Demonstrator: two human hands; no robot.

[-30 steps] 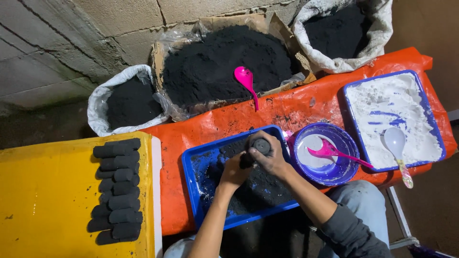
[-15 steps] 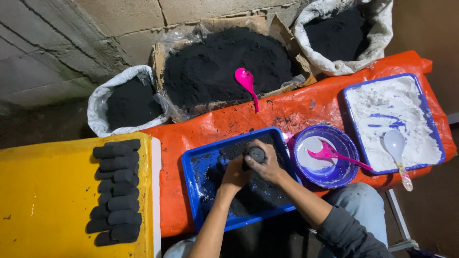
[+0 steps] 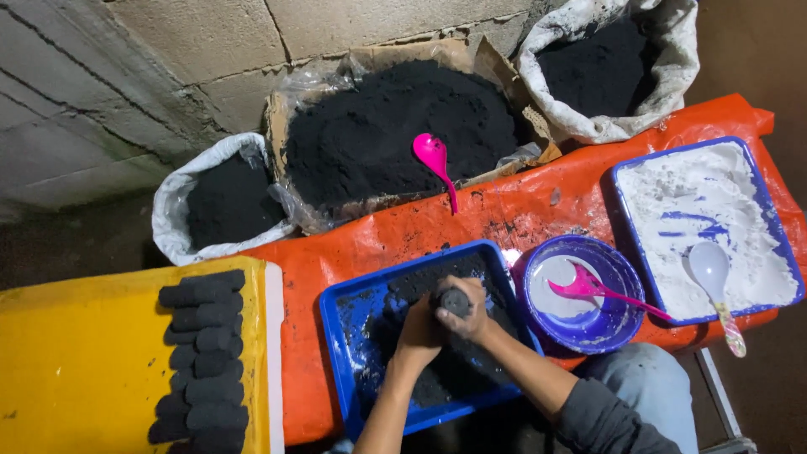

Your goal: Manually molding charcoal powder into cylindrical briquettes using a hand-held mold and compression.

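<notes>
While you press down in the blue tray, this is how the work stands.

Hands: your left hand [image 3: 418,326] and your right hand [image 3: 472,313] are together, both closed around the dark cylinder mould [image 3: 454,301], which stands upright.

Mould place: it is inside the blue tray [image 3: 340,336], its lower end in the black mix [image 3: 458,370]; only the round top shows between your fingers.

Done: a double column of black pressed logs [image 3: 200,361] already lies on the yellow sheet [image 3: 76,361] at your left, close to its right edge. I judge that many pieces are finished, but I cannot count them exactly.

In hand: I judge you are filling or compacting one more piece; it is not out of the mould.

Left in tray: much black mix still covers the right part of the tray, so more pieces seem possible.

Stock: the open box of black powder [image 3: 395,126] with a pink scoop [image 3: 435,158], and two white sacks [image 3: 223,197] [image 3: 614,63] of the same powder, are well filled.

Other materials: the purple bowl [image 3: 618,324] with a pink spoon [image 3: 588,286] is just beside the tray; the tray of white powder [image 3: 698,219] with a white spoon [image 3: 714,273] is further to your right, and no hand touches them.
</notes>
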